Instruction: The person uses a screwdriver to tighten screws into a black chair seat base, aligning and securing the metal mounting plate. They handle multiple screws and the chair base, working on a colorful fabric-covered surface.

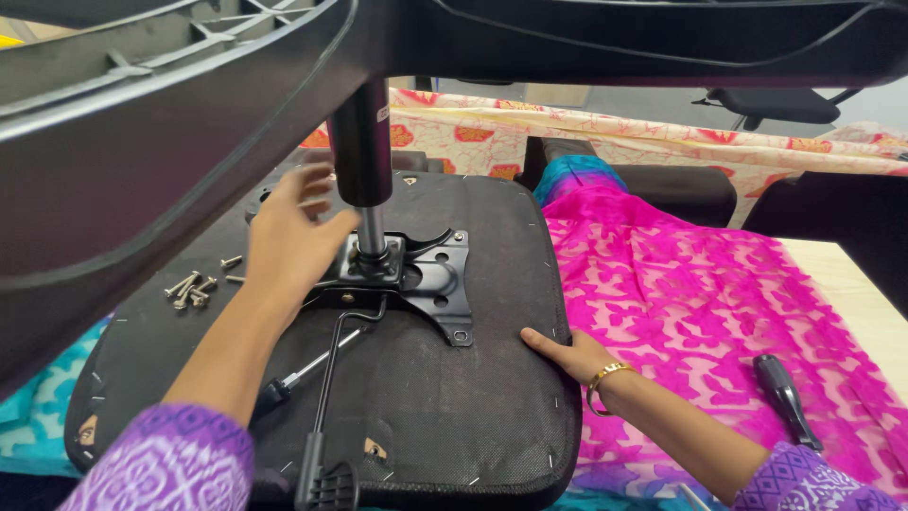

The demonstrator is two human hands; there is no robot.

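Gas-lift cylinder (361,142) stands upright in the metal mounting plate (411,274) on the upturned seat base (473,397). It lies at three o'clock, touched by the loosely spread fingers of the left hand (288,241). The right hand (567,355) rests flat at five o'clock, grasping nothing.

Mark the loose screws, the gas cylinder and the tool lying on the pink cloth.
loose screws (192,287), head view, middle of the pile
gas cylinder (360,142), head view, black outer tube
tool (784,393), head view, dark handle

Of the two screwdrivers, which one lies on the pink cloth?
The black-handled screwdriver right of the right hand. The other screwdriver lies on the seat underside, partly under the left arm.
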